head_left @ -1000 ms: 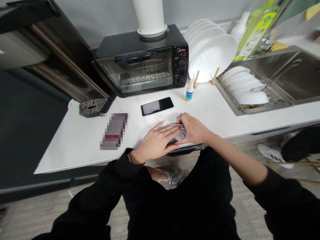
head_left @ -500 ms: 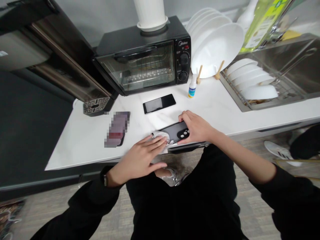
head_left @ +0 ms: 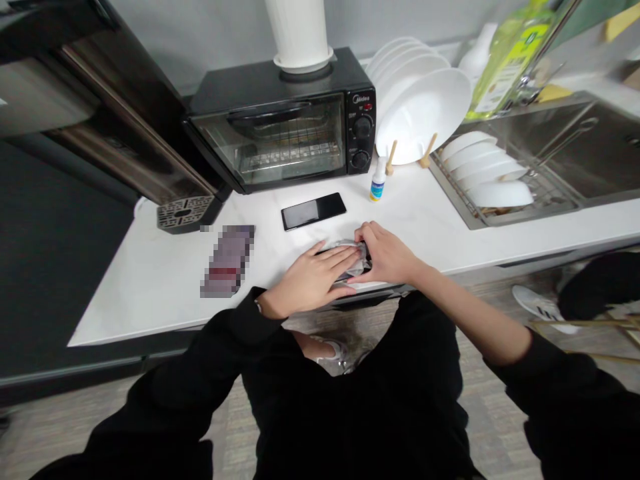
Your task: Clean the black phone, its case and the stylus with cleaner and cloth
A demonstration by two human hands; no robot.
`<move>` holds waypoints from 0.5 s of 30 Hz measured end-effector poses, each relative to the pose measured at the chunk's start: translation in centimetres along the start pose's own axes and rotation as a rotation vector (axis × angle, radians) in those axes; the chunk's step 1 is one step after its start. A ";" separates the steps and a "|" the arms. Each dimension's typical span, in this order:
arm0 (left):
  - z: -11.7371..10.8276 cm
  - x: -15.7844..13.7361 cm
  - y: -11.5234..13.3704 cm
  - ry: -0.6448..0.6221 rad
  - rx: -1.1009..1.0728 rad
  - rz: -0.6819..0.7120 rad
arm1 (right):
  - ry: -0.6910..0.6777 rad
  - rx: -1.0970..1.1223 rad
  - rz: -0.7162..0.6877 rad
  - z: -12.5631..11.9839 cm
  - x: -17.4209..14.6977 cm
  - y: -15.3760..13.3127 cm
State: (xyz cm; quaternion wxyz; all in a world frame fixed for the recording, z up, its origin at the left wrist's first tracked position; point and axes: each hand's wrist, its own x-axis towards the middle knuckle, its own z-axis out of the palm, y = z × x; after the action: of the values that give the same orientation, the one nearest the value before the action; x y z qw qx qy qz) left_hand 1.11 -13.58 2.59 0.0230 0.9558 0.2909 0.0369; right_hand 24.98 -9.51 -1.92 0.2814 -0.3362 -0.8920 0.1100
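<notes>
A phone (head_left: 369, 256) lies camera side up near the front edge of the counter, mostly covered. My right hand (head_left: 385, 255) grips its right end, thumb on the near side and fingers on the far side. Over the phone's back lies a crumpled pale cloth (head_left: 361, 265). My left hand (head_left: 320, 273) presses flat on this cloth, fingers stretched out towards the right hand. Behind them a second phone (head_left: 314, 211) rests screen up. To the left is a third phone (head_left: 229, 260), its screen pixelated. A small white spray bottle (head_left: 378, 181) stands upright beyond my right hand.
A black toaster oven (head_left: 280, 133) with a white pot (head_left: 297, 33) on top stands at the back. White plates (head_left: 425, 117) stand in a rack beside it, and bowls (head_left: 503, 193) sit in the sink (head_left: 600, 173). A dark dispenser (head_left: 150, 127) is at left; someone's shoe (head_left: 543, 308) shows at right.
My left hand has slid right with the cloth along the phone, now covering the camera end. My right hand keeps its grip. The view has shifted slightly.
</notes>
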 end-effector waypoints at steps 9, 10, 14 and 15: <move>-2.4 -7.9 -0.5 -0.073 0.022 -0.144 | -0.034 -0.015 0.033 -0.2 0.0 -0.5; -2.5 -8.3 -0.4 -0.072 0.006 -0.125 | -0.041 -0.012 0.029 -0.2 0.0 -0.5; -2.5 -7.5 0.6 -0.091 -0.077 -0.021 | -0.049 0.009 0.005 -0.3 0.1 -0.5; -2.4 -6.7 0.9 -0.090 -0.100 0.003 | -0.050 0.020 -0.006 -0.3 0.1 -0.5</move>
State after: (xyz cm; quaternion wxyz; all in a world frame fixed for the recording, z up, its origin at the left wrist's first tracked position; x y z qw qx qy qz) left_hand -4.14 -17.99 4.63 0.0836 0.9546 0.2859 0.0081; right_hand 24.81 -9.81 -1.47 0.2627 -0.3278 -0.8986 0.1263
